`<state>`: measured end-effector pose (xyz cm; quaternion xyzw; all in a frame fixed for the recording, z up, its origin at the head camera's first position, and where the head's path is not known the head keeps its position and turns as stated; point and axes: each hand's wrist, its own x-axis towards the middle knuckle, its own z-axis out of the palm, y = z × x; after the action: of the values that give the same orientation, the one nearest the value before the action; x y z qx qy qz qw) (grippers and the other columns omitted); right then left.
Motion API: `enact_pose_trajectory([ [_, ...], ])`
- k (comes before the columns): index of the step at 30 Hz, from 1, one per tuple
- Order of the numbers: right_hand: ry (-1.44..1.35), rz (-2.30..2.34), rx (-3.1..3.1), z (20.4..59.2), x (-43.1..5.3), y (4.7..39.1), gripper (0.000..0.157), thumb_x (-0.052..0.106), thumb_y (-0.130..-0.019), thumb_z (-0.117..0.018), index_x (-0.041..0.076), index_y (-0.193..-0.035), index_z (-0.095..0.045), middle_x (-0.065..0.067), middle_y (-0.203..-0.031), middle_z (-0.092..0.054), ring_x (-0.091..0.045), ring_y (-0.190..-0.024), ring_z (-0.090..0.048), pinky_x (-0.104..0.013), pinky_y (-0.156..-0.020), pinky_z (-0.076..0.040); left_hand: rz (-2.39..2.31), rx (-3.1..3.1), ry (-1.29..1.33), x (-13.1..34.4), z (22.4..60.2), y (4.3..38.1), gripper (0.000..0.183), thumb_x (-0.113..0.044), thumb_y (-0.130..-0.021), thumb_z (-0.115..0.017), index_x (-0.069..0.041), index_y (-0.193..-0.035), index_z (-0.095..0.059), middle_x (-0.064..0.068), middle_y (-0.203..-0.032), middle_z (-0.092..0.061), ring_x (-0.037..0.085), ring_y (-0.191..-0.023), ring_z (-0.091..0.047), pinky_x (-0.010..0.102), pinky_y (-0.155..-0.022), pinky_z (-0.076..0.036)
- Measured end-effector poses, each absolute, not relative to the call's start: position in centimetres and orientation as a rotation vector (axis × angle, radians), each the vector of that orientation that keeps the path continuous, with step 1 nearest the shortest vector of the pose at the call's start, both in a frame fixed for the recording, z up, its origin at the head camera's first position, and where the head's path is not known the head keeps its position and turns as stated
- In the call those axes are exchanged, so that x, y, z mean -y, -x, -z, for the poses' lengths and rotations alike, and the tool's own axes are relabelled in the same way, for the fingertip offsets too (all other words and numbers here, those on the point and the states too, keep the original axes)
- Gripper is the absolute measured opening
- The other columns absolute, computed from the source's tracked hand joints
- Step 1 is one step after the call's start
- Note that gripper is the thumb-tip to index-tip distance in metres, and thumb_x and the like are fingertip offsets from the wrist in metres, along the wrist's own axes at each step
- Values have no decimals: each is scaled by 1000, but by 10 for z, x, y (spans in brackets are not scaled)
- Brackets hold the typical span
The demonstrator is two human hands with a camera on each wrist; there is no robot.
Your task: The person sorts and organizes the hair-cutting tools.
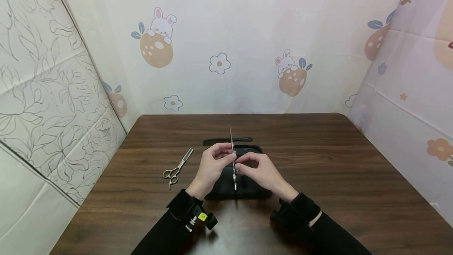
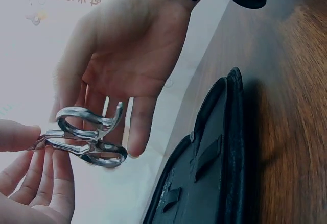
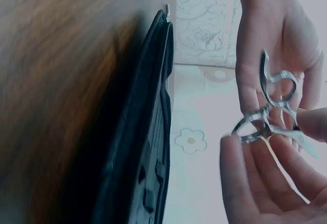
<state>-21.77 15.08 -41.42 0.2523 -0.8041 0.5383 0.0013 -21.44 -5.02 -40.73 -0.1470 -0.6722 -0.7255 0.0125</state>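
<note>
A pair of silver scissors (image 1: 235,178) stands on end between my hands, blades pointing away and finger rings towards me. My left hand (image 1: 211,165) pinches it along the blade side. Thumb and fingertips of my right hand (image 1: 261,171) hold it close to the pivot, just nearer the rings. In the left wrist view both rings and the curved finger rest of the scissors (image 2: 94,132) show clearly. Below the hands lies a black case (image 1: 219,192), opened flat; its inside has strap loops, seen in the left wrist view. The hands partly hide the case.
Thinning scissors (image 1: 181,164) with a toothed blade lie on the brown table (image 1: 318,148) left of the case. Behind the case lies a slim black comb-like piece (image 1: 212,141). Printed cloth (image 1: 219,89) hangs along the back and sides of the table.
</note>
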Motion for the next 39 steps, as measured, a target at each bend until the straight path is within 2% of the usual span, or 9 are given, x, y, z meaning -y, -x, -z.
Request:
enact_pose_trajectory([
  [5,-764,-1577,2510,415,-161,226,21,23,-98,-71,8,-111,-75,0,-107,-72,-19,-98,-69,-34,-85,-56,2226,2116,463,54,412,216,30,-4,-95,-71,-3,-124,-68,11,-113,-66,18,-99,-62,28,-88,-50],
  [10,-726,-1497,2552,418,-175,233,22,24,-98,-71,11,-115,-74,-2,-112,-72,-22,-102,-68,-47,-89,-55,2168,2160,464,58,414,216,30,-4,-94,-72,-3,-123,-69,13,-113,-67,20,-98,-62,25,-86,-51],
  [12,-706,-1446,2596,419,-180,236,27,26,-98,-71,10,-119,-73,-5,-117,-70,-24,-108,-67,-51,-94,-53,2151,2168,467,60,416,217,29,-3,-94,-72,-2,-123,-69,13,-113,-68,20,-98,-62,24,-85,-51],
  [16,-676,-1303,2744,422,-187,240,50,36,-96,-72,5,-134,-64,-11,-132,-63,-34,-126,-57,-57,-105,-43,2128,2179,457,62,418,217,28,-4,-94,-72,-3,-122,-71,11,-108,-68,20,-95,-63,24,-82,-51],
  [21,-708,-1082,2911,429,-187,243,71,48,-92,-73,7,-146,-54,-14,-146,-51,-37,-137,-46,-60,-108,-38,2115,2195,448,63,418,218,27,-4,-94,-72,-3,-121,-73,10,-105,-68,21,-94,-63,25,-80,-51],
  [27,-858,-840,3010,435,-184,243,85,50,-90,-73,2,-153,-43,-18,-159,-34,-37,-147,-29,-59,-112,-33,2108,2191,436,62,418,218,27,-4,-93,-73,-2,-120,-74,10,-103,-69,19,-92,-63,25,-79,-51],
  [32,-907,-702,3045,438,-184,242,88,50,-89,-74,0,-154,-41,-20,-162,-30,-39,-150,-25,-58,-114,-32,2033,2222,471,63,419,219,28,-4,-93,-73,-1,-121,-74,11,-103,-68,18,-90,-63,24,-77,-51],
  [39,-897,-692,3130,437,-185,243,84,48,-91,-73,0,-153,-43,-20,-163,-28,-40,-150,-23,-58,-115,-31,1868,2292,552,71,419,221,28,-1,-92,-73,-1,-120,-75,10,-103,-69,18,-91,-63,24,-78,-51],
])
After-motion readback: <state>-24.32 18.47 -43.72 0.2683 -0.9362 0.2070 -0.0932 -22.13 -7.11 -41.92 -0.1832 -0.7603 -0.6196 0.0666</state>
